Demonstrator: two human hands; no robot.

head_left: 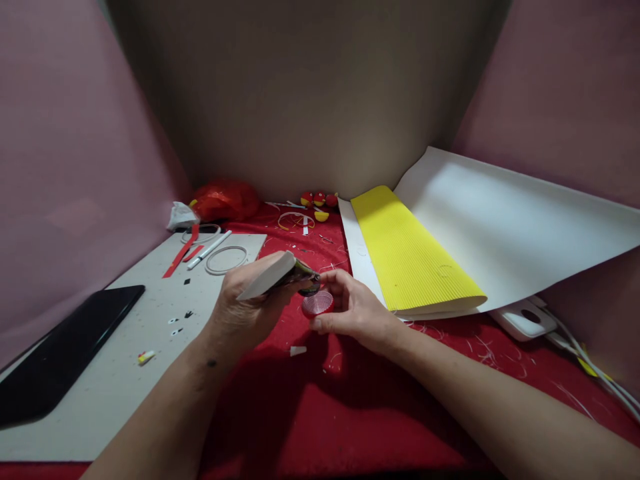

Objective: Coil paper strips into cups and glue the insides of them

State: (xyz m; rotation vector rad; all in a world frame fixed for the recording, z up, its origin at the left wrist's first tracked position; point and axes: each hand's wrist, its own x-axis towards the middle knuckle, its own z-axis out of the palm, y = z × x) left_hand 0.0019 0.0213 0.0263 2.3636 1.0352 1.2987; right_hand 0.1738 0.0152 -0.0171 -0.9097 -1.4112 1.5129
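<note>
My left hand (245, 310) is closed round a white, flat-sided tool (267, 275) whose dark tip points right, towards a small red ribbed disc (317, 303). My right hand (353, 308) pinches that disc between thumb and fingers, just above the red cloth (320, 400). A small dark round piece (310, 290) sits at the tool's tip, right over the disc. Both hands meet at the middle of the view.
A grey board (125, 373) on the left carries a black tablet (60, 350), a white ring (227, 259), a pen and red strips. Yellow corrugated sheet (410, 250) and white sheet (525, 227) lie right. Red bag (225, 199), small red-yellow balls (319, 199), white device (523, 319) with cables.
</note>
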